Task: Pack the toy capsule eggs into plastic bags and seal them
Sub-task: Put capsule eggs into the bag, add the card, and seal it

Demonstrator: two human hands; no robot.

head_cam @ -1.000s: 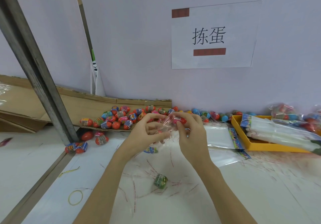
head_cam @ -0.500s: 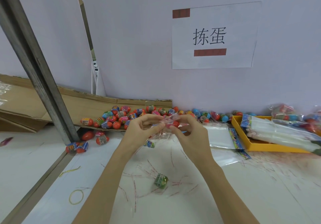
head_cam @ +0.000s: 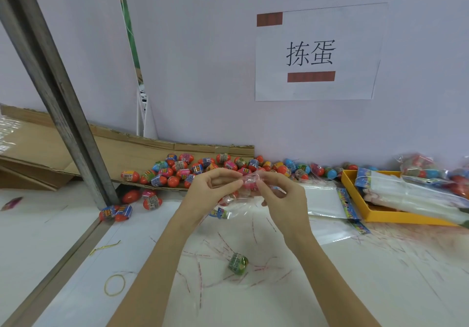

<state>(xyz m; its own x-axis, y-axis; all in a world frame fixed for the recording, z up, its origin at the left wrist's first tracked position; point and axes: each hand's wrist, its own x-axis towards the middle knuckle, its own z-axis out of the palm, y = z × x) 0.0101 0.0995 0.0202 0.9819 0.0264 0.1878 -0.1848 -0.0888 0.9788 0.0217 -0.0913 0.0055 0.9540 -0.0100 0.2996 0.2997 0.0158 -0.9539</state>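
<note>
White tabletop [head_cam: 355, 288], egg pile [head_cam: 193, 169] just beyond my hands. Left hand [head_cam: 210, 189] and right hand [head_cam: 281, 194] both pinch the clear plastic bag's [head_cam: 250, 183] mouth, fingertips curled tight, a pink-red capsule egg inside: raised off the tabletop, I judge, to press the seal. Stray green egg [head_cam: 238, 263] nearer me, loose

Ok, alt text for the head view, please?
Both hands, left hand and right hand, pinch a clear plastic bag holding a toy egg above a white table; loose capsule eggs are piled behind, a yellow tray at right.
</note>
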